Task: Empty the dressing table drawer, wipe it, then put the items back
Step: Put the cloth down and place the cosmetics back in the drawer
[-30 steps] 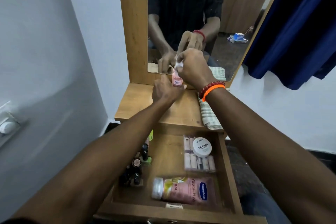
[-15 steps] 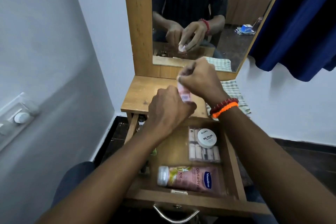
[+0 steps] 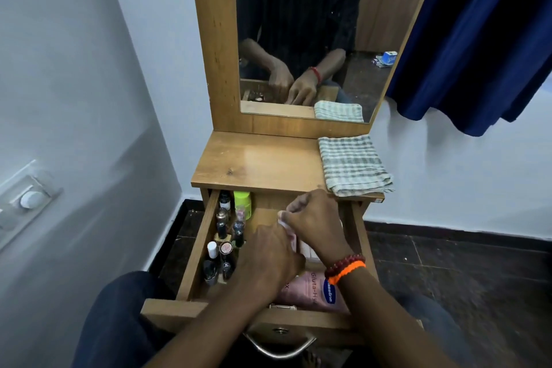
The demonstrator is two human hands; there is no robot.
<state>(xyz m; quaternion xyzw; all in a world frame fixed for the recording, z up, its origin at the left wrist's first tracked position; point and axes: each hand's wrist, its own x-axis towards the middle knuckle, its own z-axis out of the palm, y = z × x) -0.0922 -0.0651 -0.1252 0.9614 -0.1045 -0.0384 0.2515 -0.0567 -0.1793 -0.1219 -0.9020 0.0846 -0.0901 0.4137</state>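
Over the open drawer (image 3: 195,260) both hands meet around a small pink bottle (image 3: 291,236). Left hand (image 3: 268,260) is curled around the bottle's lower part, fingers wrapped and together; most of the bottle is hidden behind it. Right hand (image 3: 316,224) sits just above, fingertips pinched together on the bottle's white top end. Whether the cap is on or off: cannot tell. Right wrist carries a dark red bead bracelet (image 3: 343,263) and an orange band (image 3: 348,271), touching each other.

Drawer as reference:
- Left side, along the wall: a row of nail polish bottles (image 3: 222,251), upright, packed close; a lime-green capped container (image 3: 242,200) at the back end of that row.
- Front right: pink Vaseline tube (image 3: 310,290) lying flat, partly under the left hand and right wrist.
- Right middle, under the hands: pale cylindrical items (image 3: 307,249), mostly covered, cannot identify.
- Front panel: metal handle (image 3: 279,346) hanging below it.
- Above the drawer: tabletop (image 3: 257,161), wood, with a folded checked cloth (image 3: 352,166) on its right end, cloth edge overhanging slightly.
- Behind the tabletop: mirror (image 3: 301,24) in a wood frame, reflecting both hands and the cloth.
- Right of the mirror: dark blue curtain (image 3: 484,39).
- Left of the drawer: wall with a switch plate (image 3: 28,197).
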